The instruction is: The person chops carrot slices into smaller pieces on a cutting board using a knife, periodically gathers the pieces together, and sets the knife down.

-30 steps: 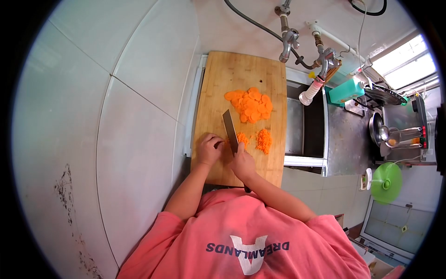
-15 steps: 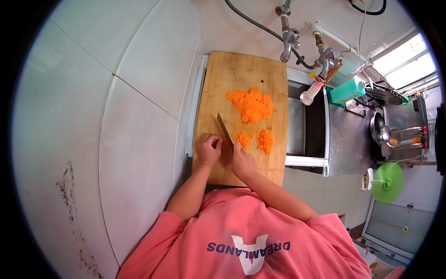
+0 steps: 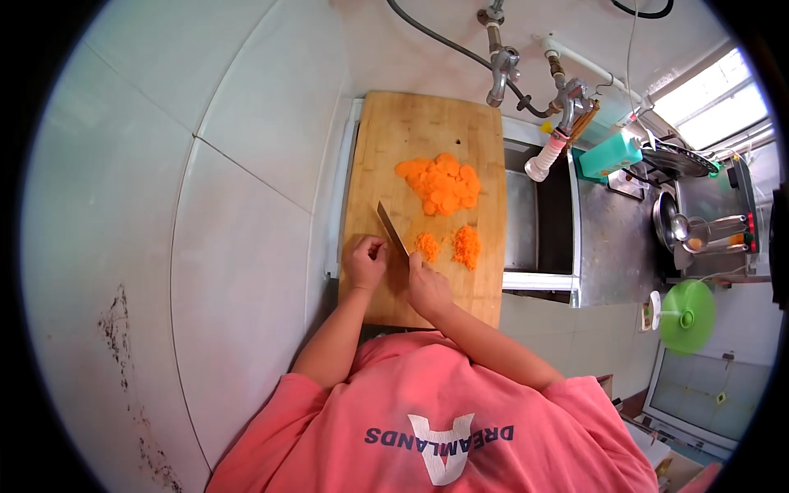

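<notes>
My right hand (image 3: 429, 289) is wrapped round the handle of a kitchen knife (image 3: 393, 230). The blade points away and to the left, over the wooden cutting board (image 3: 399, 123). Left of the blade, my left hand (image 3: 366, 261) rests at the board's left side with fingers curled in; whatever they hold, if anything, is hidden. Just right of the knife lies a small heap of chopped carrot (image 3: 426, 246), and a larger chopped heap (image 3: 466, 247) sits beside it. Farther up the board is a pile of round carrot slices (image 3: 444, 185).
A tiled wall (image 3: 238, 246) stands close on the left. To the right of the board are a sink (image 3: 521, 222) and a metal counter (image 3: 612, 246) with a teal bottle (image 3: 610, 158), a pan (image 3: 664, 215) and ladles. Taps (image 3: 503, 70) hang from the wall beyond.
The camera view has shifted slightly, so the board and taps appear a little farther left. Both hands and the knife keep nearly the same pose; the carrot heaps look unchanged.
</notes>
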A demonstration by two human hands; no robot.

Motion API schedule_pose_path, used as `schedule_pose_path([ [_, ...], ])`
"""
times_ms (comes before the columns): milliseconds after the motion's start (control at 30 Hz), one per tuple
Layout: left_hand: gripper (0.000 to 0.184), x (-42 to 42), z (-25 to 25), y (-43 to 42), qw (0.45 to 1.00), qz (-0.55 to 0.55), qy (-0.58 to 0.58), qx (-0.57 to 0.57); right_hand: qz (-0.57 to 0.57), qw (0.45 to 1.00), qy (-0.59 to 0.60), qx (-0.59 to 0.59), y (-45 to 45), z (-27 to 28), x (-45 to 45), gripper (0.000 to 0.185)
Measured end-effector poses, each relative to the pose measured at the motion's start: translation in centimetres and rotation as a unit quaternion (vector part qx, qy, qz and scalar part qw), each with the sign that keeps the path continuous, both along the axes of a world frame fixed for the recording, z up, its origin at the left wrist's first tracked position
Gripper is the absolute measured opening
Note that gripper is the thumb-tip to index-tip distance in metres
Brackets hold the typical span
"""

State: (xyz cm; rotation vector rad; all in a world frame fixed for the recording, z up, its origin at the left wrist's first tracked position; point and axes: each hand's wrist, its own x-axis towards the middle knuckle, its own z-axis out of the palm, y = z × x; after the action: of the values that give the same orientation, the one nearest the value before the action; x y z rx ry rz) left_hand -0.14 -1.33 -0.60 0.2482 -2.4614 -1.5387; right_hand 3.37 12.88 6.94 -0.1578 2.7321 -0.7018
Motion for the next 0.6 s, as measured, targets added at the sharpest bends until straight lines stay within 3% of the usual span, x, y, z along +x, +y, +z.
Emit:
schedule_pose_path([
  [133,0.003,-0.2,0.3,0.0,0.999,0.014,-0.012,-0.026,-0.058,0.997,-0.044,-0.017,0.6,0.3,0.0,0.034],
  [200,0.003,-0.2,0.5,0.1,0.999,0.015,-0.020,-0.029,-0.072,0.997,0.013,-0.026,1.2,0.4,-0.2,0.033],
  [600,0.007,-0.6,0.9,-0.1,0.999,0.001,-0.013,-0.032,-0.067,0.998,0.004,-0.007,1.8,1.4,-0.1,0.030],
])
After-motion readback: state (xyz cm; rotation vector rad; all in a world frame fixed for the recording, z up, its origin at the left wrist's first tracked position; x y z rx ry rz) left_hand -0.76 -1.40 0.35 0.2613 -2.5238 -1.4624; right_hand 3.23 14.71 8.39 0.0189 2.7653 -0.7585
